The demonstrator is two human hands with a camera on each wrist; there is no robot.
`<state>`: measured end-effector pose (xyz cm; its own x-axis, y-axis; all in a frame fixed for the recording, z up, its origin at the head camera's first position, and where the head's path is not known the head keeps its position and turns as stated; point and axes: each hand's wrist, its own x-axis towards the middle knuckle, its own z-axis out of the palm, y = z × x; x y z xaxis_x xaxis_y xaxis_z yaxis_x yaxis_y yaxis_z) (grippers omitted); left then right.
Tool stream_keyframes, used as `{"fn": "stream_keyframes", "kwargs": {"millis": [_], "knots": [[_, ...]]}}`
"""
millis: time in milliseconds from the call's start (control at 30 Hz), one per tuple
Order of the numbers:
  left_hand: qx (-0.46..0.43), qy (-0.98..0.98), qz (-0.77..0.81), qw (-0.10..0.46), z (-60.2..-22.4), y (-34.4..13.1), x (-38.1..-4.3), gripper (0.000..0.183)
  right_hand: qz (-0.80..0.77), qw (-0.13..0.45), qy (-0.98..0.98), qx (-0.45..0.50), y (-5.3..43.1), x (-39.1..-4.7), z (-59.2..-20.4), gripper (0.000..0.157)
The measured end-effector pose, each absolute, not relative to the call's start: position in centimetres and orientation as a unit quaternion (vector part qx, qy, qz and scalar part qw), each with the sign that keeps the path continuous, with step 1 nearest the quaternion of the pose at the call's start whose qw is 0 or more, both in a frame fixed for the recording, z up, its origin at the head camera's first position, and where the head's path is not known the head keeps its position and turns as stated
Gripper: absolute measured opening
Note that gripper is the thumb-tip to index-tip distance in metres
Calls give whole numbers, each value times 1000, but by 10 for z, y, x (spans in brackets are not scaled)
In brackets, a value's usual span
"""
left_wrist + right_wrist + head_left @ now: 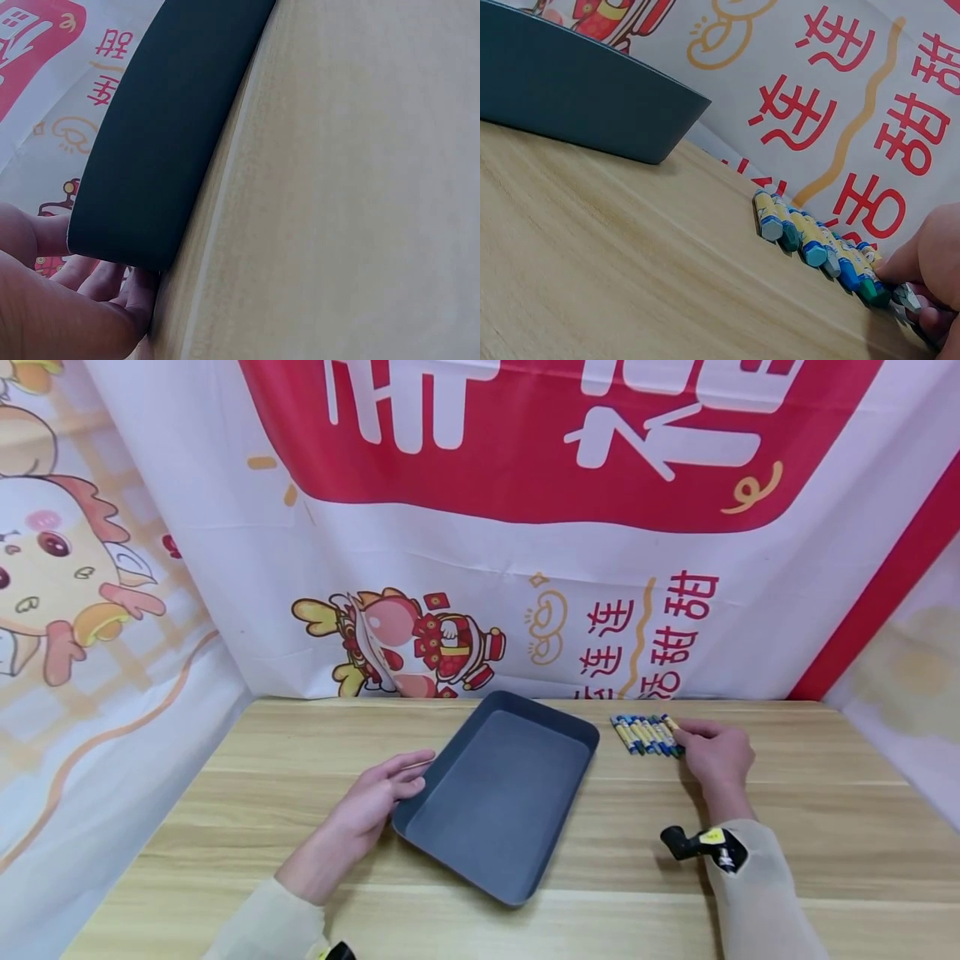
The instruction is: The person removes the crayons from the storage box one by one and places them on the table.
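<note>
A dark grey rectangular baking pan [498, 793] sits at a slant on the wooden table. My left hand [378, 793] grips its left side, thumb at the rim and fingers against the outer wall, as the left wrist view also shows. To the right of the pan lies a row of several oil pastels [637, 735] with yellow and blue wrappers, side by side. At the row's right end, my right hand [720, 758] pinches a grey-tipped oil pastel [906, 298] between thumb and fingers. Part of that pastel is hidden behind the thumb.
A white printed cloth [510, 556] with red lettering hangs directly behind the table's back edge. Another patterned cloth [90, 610] hangs on the left. Bare wooden tabletop [600, 860] lies between the pan and my right forearm, which carries a black camera mount [705, 846].
</note>
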<state>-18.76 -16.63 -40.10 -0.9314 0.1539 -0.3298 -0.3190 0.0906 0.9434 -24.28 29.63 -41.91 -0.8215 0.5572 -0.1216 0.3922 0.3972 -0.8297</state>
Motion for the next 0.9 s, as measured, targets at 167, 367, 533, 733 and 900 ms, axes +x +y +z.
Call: {"fn": "stream_keyframes", "kwargs": {"millis": [167,367,533,733,900], "knots": [[-57,718,672,175,-400,-166,-187,48,462,83,-836,-285,296,-242,-420,41],[-57,719,670,176,-400,-166,-187,49,456,73,-839,-288,295,-242,-420,41],[-55,719,670,174,-400,-166,-187,49,452,63,-841,-290,295,-243,-420,43],[-47,717,673,174,-400,-166,-187,49,450,54,-841,-295,295,-243,-419,44],[-49,716,676,169,-400,-165,-188,48,453,50,-840,-294,296,-241,-418,47]]}}
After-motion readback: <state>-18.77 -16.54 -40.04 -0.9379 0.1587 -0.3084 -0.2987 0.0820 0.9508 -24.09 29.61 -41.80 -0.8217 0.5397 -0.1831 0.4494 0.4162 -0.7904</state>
